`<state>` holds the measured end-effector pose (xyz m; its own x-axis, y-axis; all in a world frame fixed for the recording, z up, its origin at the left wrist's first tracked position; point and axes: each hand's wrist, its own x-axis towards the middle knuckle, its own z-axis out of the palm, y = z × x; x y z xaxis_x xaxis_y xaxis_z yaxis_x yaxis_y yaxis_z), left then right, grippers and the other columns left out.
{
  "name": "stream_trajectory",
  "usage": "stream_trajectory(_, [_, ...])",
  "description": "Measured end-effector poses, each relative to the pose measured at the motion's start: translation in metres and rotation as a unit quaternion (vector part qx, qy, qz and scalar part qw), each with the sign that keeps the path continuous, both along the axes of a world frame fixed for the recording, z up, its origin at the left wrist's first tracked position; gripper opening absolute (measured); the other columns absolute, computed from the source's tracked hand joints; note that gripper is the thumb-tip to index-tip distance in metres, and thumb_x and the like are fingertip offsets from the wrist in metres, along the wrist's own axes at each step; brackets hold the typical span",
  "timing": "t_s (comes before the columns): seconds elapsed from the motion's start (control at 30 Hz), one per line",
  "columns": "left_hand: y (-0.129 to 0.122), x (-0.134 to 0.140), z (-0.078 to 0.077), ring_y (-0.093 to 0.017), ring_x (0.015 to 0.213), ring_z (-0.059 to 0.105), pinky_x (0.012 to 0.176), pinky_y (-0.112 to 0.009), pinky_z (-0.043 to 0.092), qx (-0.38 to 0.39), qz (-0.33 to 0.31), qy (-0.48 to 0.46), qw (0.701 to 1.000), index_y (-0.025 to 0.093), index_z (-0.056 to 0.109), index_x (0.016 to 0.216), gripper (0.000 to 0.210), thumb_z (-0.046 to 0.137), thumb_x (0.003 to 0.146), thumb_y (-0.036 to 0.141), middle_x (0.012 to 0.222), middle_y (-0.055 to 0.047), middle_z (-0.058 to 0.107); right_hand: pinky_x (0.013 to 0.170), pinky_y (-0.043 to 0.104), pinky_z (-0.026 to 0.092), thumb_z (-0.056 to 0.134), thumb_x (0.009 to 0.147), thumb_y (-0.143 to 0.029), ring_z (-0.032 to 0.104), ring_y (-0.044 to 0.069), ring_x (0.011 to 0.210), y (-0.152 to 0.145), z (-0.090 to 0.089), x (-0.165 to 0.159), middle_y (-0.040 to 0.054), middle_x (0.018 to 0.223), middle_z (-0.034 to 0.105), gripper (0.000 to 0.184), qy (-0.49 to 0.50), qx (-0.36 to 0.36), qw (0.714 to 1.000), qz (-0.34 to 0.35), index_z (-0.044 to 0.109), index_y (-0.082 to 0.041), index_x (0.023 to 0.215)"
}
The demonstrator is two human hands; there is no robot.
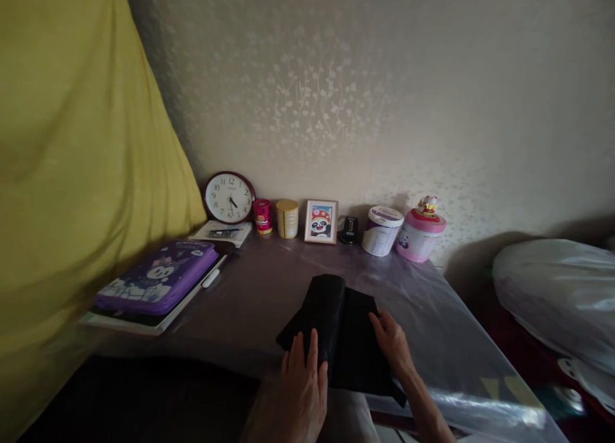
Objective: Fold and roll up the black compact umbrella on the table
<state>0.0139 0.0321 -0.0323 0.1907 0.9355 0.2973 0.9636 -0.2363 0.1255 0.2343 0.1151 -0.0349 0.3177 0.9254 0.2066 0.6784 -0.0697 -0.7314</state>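
At the near edge of a table (250,302) covered in glossy, translucent plastic, a folded black sheet of soft, fabric-like material (362,340) lies in front of the person, its left part turned over into a raised, rounded fold. The left hand (305,388) is open, palm down, with fingers extended and resting on the lower left part of this fold; it does not grasp. The right hand (391,343) is partly closed at the sheet's right edge, thumb on top, the edge held between thumb and fingers; the fingers beneath are largely hidden. A lower corner of the sheet projects beneath the right wrist.

Along the patterned wall (327,97), from left to right, stand an oval clock with a dark red rim (229,197), a pink-red cylindrical can (262,217), a yellow cylindrical canister (287,219), a light-framed panda picture (321,222), a small black object (350,230), a white and purple lidded tub (382,231) and a pink and white lidded tub (419,238). At left, a purple rectangular case with a cartoon print (161,276) rests on stacked flat items.
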Motion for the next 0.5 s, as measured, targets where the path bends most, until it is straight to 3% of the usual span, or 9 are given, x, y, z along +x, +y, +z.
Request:
stream_trajectory(0.3, [-0.001,0.000,0.005,-0.026,0.120,0.051,0.091,-0.041,0.049,-0.012,0.007,0.006,1.000,0.012,0.031,0.141,0.050,0.030,0.094,0.026,0.135,-0.020,0.048,0.062,0.032,0.044,0.040,0.075,-0.055,0.064,0.026,0.068,-0.004,0.007,-0.002,0.0100,0.072,0.069,0.045,0.034,0.014,0.999,0.005,0.065,-0.018,0.076])
stream_trajectory(0.5, [0.000,0.001,0.002,-0.027,0.121,0.050,0.092,-0.042,0.048,-0.011,0.008,-0.004,1.000,0.012,0.032,0.141,0.050,0.033,0.093,0.025,0.135,-0.019,0.048,0.061,0.030,0.044,0.045,0.075,-0.057,0.062,0.024,0.070,-0.005,0.026,-0.003,0.0078,0.072,0.068,0.049,0.079,0.022,0.996,0.023,0.067,-0.013,0.083])
